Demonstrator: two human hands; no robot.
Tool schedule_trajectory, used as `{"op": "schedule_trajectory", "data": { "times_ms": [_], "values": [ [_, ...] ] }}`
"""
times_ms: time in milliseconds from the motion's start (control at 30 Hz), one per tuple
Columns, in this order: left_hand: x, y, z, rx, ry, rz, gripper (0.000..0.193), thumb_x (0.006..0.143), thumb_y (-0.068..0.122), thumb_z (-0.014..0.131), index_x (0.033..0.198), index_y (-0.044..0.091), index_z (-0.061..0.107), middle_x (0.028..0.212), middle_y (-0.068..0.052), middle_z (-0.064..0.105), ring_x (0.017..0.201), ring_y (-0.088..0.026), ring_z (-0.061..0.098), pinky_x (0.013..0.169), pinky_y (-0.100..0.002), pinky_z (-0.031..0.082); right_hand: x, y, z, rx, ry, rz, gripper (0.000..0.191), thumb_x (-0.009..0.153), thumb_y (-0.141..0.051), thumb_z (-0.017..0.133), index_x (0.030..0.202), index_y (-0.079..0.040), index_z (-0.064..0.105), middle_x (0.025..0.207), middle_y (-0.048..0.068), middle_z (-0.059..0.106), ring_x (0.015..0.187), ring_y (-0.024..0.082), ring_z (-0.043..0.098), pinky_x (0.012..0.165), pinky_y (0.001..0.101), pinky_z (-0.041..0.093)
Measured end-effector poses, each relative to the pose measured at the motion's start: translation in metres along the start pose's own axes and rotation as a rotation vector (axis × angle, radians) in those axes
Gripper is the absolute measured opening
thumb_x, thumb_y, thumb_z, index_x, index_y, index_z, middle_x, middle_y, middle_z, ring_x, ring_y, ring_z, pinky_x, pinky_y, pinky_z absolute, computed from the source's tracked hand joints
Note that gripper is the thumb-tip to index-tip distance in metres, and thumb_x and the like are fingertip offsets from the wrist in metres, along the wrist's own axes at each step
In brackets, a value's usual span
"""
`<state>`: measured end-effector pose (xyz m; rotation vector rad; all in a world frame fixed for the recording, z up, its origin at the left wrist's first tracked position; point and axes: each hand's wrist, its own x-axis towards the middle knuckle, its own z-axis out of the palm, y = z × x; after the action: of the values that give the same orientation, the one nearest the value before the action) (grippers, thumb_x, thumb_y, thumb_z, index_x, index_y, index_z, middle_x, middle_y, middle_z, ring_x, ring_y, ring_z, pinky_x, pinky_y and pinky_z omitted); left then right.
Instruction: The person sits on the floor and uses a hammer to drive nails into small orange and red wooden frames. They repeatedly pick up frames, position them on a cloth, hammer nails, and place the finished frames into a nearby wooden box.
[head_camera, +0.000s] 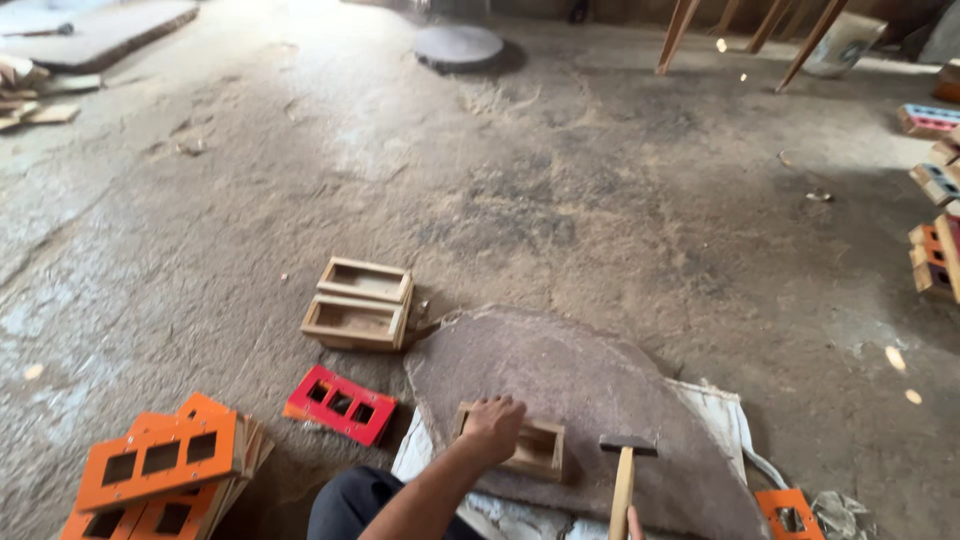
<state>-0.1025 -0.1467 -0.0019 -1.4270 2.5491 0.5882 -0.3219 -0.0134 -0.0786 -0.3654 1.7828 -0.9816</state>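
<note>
Resting knuckles-up on a small open wooden box frame (520, 446), the left hand (493, 427) curls its fingers loosely over the frame's near-left corner. That frame lies flat on a round stone slab (560, 375), its long axis running left to right, open face up. Only a fingertip of the right hand (633, 520) shows at the bottom edge; whether it grips the hammer (625, 475) I cannot tell. Its wooden handle points toward the camera, dark head away. Farther left lie a red three-hole plate (340, 403), stacked orange plates (160, 460) and two more wooden frames (358, 303).
</note>
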Motion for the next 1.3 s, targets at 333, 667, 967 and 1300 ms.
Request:
{"op": "schedule_trajectory", "data": {
  "times_ms": [333,667,967,1300],
  "values": [
    [-0.028,-0.006,0.000,-0.023,0.423,0.128,0.031,0.091,0.013,0.058,0.120,0.005,0.053,0.118,-0.016,0.060,0.114,-0.035,0.060,0.098,-0.048,0.048,-0.026,0.028,-0.016,0.021,-0.030,-0.113,0.084,0.086,-0.010,0.073,0.159,-0.030,0.037,0.055,0.011,0.053,0.042,0.019,0.049,0.040,0.0359,0.040],
    [-0.021,-0.009,0.051,0.172,0.524,-0.045,0.030,0.085,0.018,0.063,0.115,0.015,0.058,0.105,-0.007,0.062,0.101,-0.027,0.062,0.085,-0.044,0.048,-0.153,-0.006,-0.023,-0.579,0.130,-0.701,0.071,0.089,-0.017,0.069,0.154,-0.018,0.043,0.090,0.012,0.077,0.058,0.017,0.072,0.045,0.0339,0.056],
    [-0.023,-0.011,0.047,0.096,0.477,-0.062,0.023,0.088,0.016,0.063,0.111,0.015,0.058,0.104,-0.006,0.061,0.101,-0.026,0.062,0.087,-0.043,0.047,-0.149,0.002,0.000,-0.948,0.229,-0.726,0.063,0.097,-0.014,0.063,0.156,-0.014,0.042,0.097,0.015,0.077,0.068,0.024,0.073,0.055,0.0355,0.058],
    [-0.054,-0.039,0.026,0.058,0.711,-0.022,0.087,0.048,0.030,0.088,0.126,0.005,0.058,0.113,-0.018,0.064,0.109,-0.040,0.062,0.095,-0.052,0.047,-0.154,0.021,-0.017,-0.609,0.241,-0.786,0.070,0.087,-0.018,0.069,0.153,-0.019,0.045,0.113,0.021,0.073,0.068,0.025,0.076,0.056,0.0391,0.060]
  ]
}}
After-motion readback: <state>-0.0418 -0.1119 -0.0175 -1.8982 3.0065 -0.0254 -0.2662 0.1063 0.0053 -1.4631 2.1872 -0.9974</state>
